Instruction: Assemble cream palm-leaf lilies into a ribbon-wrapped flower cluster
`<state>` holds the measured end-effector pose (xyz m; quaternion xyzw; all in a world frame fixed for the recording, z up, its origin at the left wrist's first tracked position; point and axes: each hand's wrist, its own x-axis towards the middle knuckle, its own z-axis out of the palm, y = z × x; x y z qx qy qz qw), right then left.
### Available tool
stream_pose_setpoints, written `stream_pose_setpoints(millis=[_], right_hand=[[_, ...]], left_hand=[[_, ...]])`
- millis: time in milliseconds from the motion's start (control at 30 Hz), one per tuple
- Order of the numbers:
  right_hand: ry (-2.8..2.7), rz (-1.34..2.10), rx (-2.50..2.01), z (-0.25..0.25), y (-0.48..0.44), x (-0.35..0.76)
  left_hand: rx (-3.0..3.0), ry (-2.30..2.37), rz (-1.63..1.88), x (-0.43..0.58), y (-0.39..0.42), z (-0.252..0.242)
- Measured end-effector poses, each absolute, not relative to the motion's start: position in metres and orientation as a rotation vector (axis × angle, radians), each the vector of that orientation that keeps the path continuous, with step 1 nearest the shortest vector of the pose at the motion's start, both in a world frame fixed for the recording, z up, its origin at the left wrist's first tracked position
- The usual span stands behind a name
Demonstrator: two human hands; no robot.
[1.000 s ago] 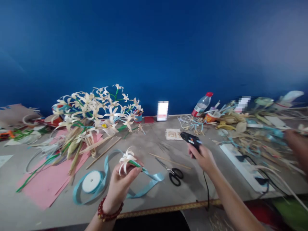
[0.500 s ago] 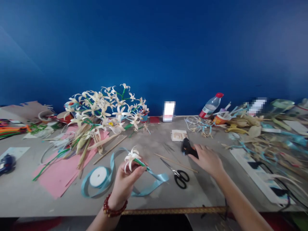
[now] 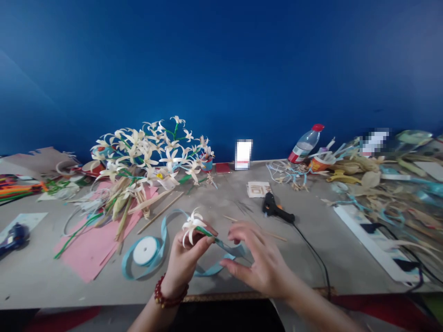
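My left hand [image 3: 191, 249] pinches the green stem of a white artificial flower [image 3: 193, 223], its petals facing up and left. A light blue ribbon [image 3: 216, 268] trails from the stem and loops back to its spool [image 3: 145, 251] on the table, left of that hand. With thumb and fingers apart, my right hand [image 3: 258, 258] hovers beside the ribbon's end, holding nothing. It covers the scissors and part of a thin wooden stick [image 3: 277, 236]. Beyond it a black hot glue gun [image 3: 275, 210] lies on the table.
White flowers [image 3: 148, 152] stand in a cluster at back left, near pink paper sheets [image 3: 83, 251]. A tilted plastic bottle [image 3: 306, 144] leans at the back. On the right lie a white power strip [image 3: 370, 249] and scattered craft scraps. The glue gun's cord [image 3: 316, 251] runs toward the front edge.
My right hand has let go of the glue gun and moved left and nearer, over the scissors, to the ribbon's end. My left hand still holds the flower in about the same place.
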<state>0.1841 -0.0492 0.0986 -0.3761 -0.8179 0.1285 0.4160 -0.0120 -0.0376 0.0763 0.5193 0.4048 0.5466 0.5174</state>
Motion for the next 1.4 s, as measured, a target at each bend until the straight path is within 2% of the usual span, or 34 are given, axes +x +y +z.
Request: stream_pose_setpoints(millis=[200, 867, 1400], right_hand=[[-2.066, 0.18, -0.956, 0.105, -0.048, 0.172], [-2.231, 0.009, -1.002, 0.118, -0.047, 0.173], [-1.995, 0.597, -0.887, 0.105, -0.041, 0.181]], left_hand=[[1.247, 0.928, 1.324, -0.013, -0.038, 0.077], [1.158, 0.927, 1.276, -0.012, -0.038, 0.075], [1.233, 0.833, 1.215, -0.012, -0.038, 0.081]])
